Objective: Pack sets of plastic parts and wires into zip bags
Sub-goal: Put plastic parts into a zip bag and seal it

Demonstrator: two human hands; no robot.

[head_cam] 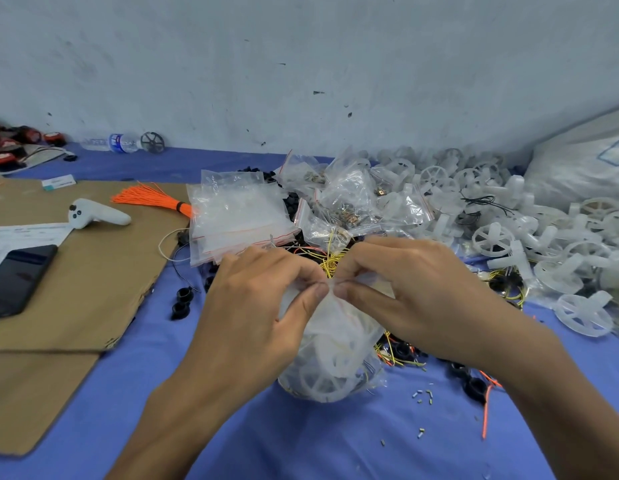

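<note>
Both the left hand [266,299] and right hand [398,282] pinch the top of a filled zip bag [336,362] standing near the desk's [301,445] front-middle. Its mouth runs left-right between their meeting fingertips, equally near each hand.

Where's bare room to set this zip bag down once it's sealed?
Bare blue cloth lies on the near side of the zip bag, between the forearms. The cardboard is free between the phone and the stack of empty bags. Right of the right hand, white plastic wheels crowd the cloth.
</note>
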